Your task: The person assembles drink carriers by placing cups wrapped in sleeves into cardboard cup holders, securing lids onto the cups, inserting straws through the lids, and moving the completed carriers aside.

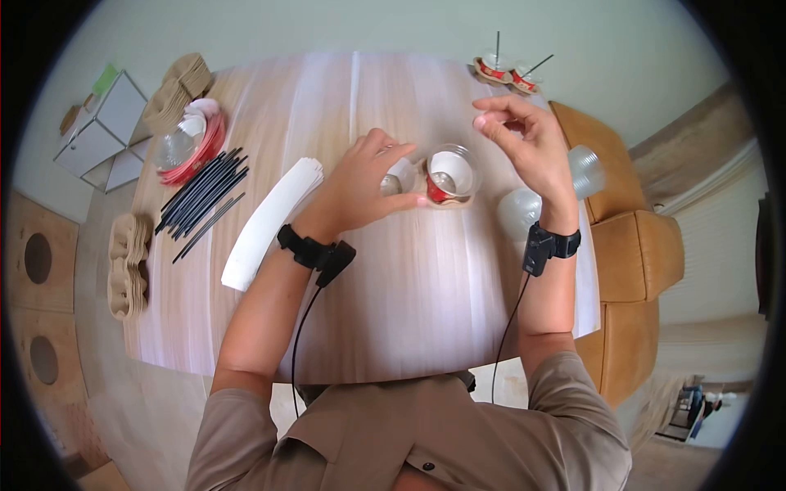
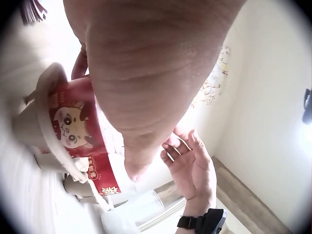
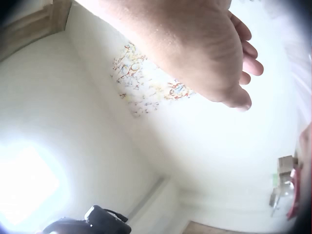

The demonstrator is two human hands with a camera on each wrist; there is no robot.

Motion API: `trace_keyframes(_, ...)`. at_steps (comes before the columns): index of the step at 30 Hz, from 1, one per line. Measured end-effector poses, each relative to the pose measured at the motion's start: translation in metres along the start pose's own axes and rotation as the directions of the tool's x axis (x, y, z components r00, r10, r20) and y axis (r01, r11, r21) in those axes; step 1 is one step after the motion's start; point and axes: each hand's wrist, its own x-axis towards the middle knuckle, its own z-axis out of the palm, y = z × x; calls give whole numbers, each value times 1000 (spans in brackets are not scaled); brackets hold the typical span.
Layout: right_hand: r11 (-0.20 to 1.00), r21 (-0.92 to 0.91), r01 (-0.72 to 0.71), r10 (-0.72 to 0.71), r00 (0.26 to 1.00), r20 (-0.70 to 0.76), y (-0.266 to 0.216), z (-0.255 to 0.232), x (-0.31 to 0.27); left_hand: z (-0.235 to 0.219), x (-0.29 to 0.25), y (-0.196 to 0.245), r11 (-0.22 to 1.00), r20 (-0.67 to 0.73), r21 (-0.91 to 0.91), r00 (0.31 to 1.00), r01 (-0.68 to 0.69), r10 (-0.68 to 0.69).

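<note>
- Spanning the left-side cup [image 1: 396,182] near the middle of the head view, your left hand [image 1: 359,184] has its thumb and fingers spread well apart; you cannot tell from here whether they touch the cup.
- Your thumb reaches to the gap between that cup and the right-side cup [image 1: 453,170], which is clear, upright and just right of the frame's centre.
- Both cups sit side by side in a brown carrier [image 1: 452,204] on the tabletop [image 1: 426,311].
- A red sleeve [image 2: 73,127] with a cartoon animal face shows at the left of your left wrist view, just beside your hand.
- Your right hand [image 1: 528,143] hangs at the upper right of centre, thumb and fingers loosely bent and apart, holding nothing.
- Your right wrist view shows its fingers at the upper right, with pale wall behind.
- Near your right wrist, at the right of the head view, lie clear cups [image 1: 585,172].
- Left of your left forearm you have a white stack [image 1: 270,225], with black straws [image 1: 201,195] farther to its upper left.
- At the upper left edge are red pieces [image 1: 205,155] and stacked carriers [image 1: 173,90]; more carriers lie at the lower left.
- At the upper right stand two filled holders [image 1: 494,72] with straws.
</note>
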Motion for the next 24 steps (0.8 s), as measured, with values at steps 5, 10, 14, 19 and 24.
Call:
trace_keyframes(5,983,-184,-12,20,999,44,29,-29,-35,-6,0,10,992,35,-70,994,109,-107)
trace_keyframes(10,907,-378,-184,210,977,28,35,-62,-81,-22,1,14,983,-7,-32,983,183,-184)
trace_keyframes(14,856,-458,-241,311,947,82,52,-69,-106,-28,4,16,968,12,-4,968,252,-252)
trace_keyframes(19,865,-460,-202,304,939,159,57,-62,-111,-24,2,13,969,19,24,969,244,-245)
trace_keyframes(24,870,-415,-266,340,933,116,60,-62,-110,-25,3,13,968,26,58,969,243,-245)
